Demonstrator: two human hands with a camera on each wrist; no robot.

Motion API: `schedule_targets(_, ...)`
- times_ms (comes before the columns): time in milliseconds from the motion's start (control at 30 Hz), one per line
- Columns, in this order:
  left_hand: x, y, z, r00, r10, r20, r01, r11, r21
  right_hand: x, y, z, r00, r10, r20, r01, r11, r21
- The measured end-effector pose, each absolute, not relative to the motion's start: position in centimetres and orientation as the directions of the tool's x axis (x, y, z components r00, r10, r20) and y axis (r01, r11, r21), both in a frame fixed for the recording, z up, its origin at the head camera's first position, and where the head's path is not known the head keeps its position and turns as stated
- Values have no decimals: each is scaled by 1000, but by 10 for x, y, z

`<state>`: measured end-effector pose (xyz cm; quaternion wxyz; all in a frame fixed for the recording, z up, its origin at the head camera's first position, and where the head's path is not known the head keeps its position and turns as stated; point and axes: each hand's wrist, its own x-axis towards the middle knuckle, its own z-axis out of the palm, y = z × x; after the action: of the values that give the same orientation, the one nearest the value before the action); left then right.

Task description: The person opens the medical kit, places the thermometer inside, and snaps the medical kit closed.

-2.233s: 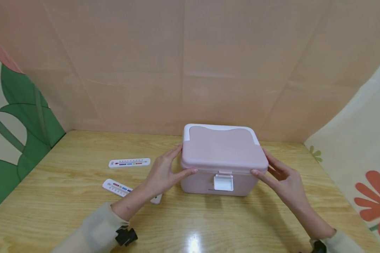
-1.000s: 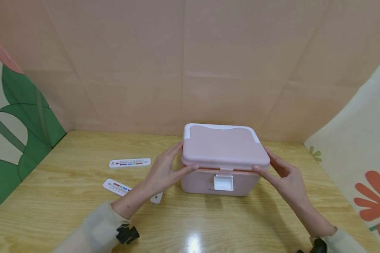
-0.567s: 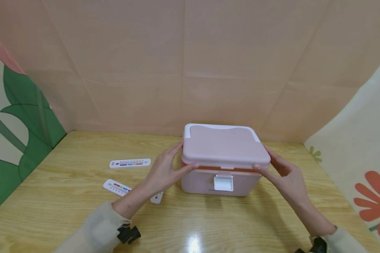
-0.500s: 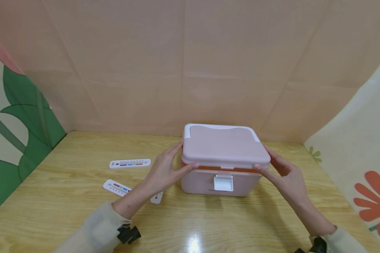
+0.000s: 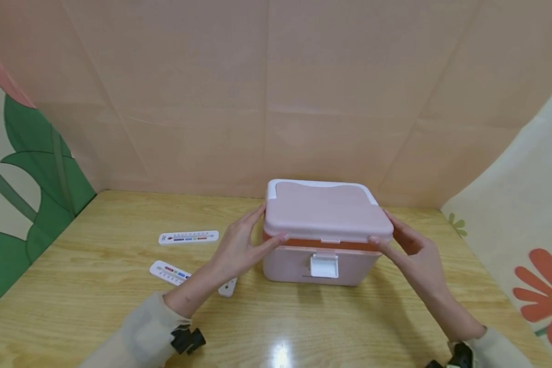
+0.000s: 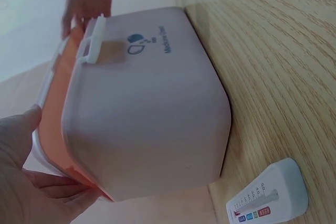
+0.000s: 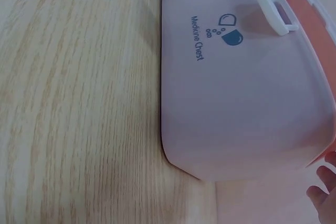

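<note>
A pink box (image 5: 290, 265) printed "Medicine Chest" stands on the table, its pink lid (image 5: 326, 209) raised slightly at the front, with an orange inner rim (image 5: 303, 243) showing in the gap. The white latch (image 5: 324, 266) hangs loose on the front. My left hand (image 5: 239, 248) grips the lid's left side, thumb at the front edge; the left wrist view shows this hand (image 6: 37, 182) at the lid. On the right side my right hand (image 5: 416, 260) grips the lid, thumb at the front corner; some of its fingers (image 7: 326, 182) show in the right wrist view.
Left of the box lies a white thermometer strip (image 5: 188, 237). Another strip (image 5: 169, 272) lies nearer, partly hidden by the left forearm, and a white end piece (image 5: 227, 288) shows beyond that forearm. A beige backdrop (image 5: 202, 102) rises behind the table.
The lid's front edge has risen from closed on the box, and the orange rim has come into view. Both hands have stayed on the lid, their thumbs moving slightly up with it.
</note>
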<state>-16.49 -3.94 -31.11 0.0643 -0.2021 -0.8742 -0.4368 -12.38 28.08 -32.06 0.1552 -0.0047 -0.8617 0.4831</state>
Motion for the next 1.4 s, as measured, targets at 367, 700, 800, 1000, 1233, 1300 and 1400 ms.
schedule_targets(367,-163,-39,-310,-902,306,305,427,531,732,-124,281,-320,-938,136,318,-251,367,-896)
schedule_targets(700,-162,-39,-311,-896,300,329,442,514,735,-123,280,-321,-902,121,414,-348,364,-864)
schedule_targets(800,-161,-39,-311,-893,303,334,448,509,735,-124,279,-322,-869,117,480,-423,326,-845)
schedule_targets(1000,-160,-43,-311,-888,323,327,451,472,758,-128,278,-325,-829,78,554,-545,116,-831)
schedule_targets(1233,-160,-46,-312,-875,349,335,462,395,794,-130,277,-325,-818,74,571,-570,27,-821)
schedule_targets(1300,-161,-46,-312,-874,354,333,459,376,805,-130,277,-324,-821,82,565,-564,27,-825)
schedule_targets(1400,-161,-46,-313,-871,360,335,458,346,819,-130,276,-324,-826,95,556,-556,34,-831)
